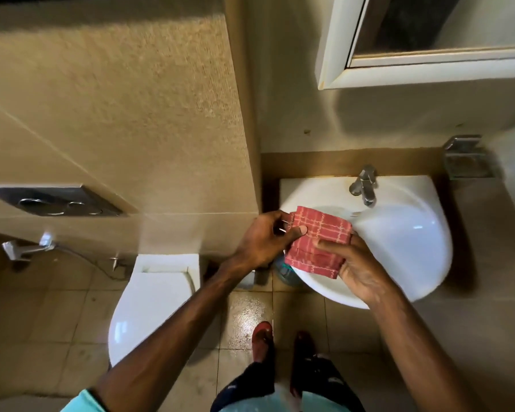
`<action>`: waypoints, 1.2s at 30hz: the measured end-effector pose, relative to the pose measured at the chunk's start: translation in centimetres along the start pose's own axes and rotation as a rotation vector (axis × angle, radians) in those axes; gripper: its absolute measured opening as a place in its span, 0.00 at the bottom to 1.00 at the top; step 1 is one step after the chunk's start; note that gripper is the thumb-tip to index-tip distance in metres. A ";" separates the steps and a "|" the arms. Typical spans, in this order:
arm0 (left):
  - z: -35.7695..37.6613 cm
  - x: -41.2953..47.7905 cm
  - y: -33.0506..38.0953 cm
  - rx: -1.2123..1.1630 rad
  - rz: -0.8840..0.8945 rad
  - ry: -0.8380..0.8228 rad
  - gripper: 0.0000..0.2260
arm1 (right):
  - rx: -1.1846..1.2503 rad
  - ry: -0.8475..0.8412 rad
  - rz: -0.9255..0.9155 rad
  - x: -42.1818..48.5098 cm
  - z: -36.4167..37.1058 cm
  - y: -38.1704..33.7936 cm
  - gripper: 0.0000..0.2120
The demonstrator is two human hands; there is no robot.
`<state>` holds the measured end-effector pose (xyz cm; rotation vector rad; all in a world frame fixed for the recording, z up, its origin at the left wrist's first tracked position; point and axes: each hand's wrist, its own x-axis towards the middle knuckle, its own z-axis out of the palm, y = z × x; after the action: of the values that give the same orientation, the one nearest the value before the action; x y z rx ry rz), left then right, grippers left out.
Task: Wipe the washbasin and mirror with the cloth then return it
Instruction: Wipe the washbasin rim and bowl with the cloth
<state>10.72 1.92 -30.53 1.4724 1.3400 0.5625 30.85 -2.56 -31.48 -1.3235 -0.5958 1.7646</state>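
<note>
Gripping cloth (315, 243) over washbasin (405, 233)

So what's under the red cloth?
Under the red checked cloth is the white ceramic washbasin's left rim. Both hands' fingers tuck beneath it; anything else there is hidden.

A closed white toilet (149, 310) (flush plate (54, 201) above) stands left.
</note>
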 end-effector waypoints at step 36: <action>6.1 14.3 -14.0 0.328 -0.187 0.286 0.19 | -1.633 0.202 -0.799 26.0 -2.7 12.9 0.38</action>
<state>13.60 10.83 -49.19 1.5437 1.8430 0.4584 26.47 11.85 -56.49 -1.7137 -2.2696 0.2038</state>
